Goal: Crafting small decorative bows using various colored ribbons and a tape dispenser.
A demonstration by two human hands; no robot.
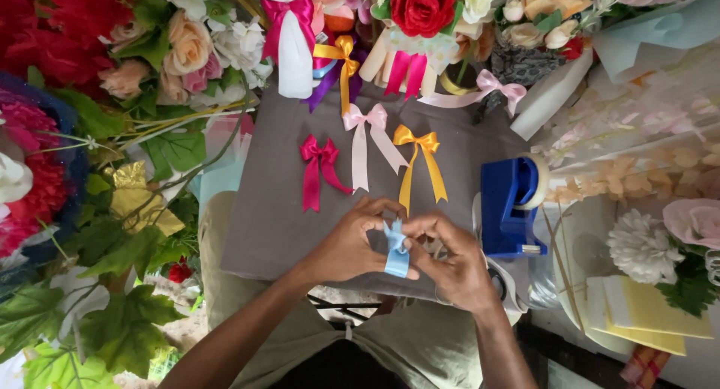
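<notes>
- Grey board [270,216] on the person's lap serves as the desk; every place below is taken from it.
- Off its left edge: artificial leaves and red and pink flowers [45,172], crowding close. A trailing stem could snag a ribbon tail if one drifts that way.
- On its upper middle, left to right: magenta bow [321,160], pale pink bow [366,130], yellow bow [420,149], lying apart, loose. A nudge from a wrist would likely scatter them.
- At its near edge: left hand [346,246], grip pinched on the light blue ribbon [396,252]; right hand [456,261] pinches the same piece. The fold looks small; a slackened pinch would probably let the loops spring open.
- At its right edge: blue tape dispenser [510,205], just beside the right hand. An elbow could tip it off.
</notes>
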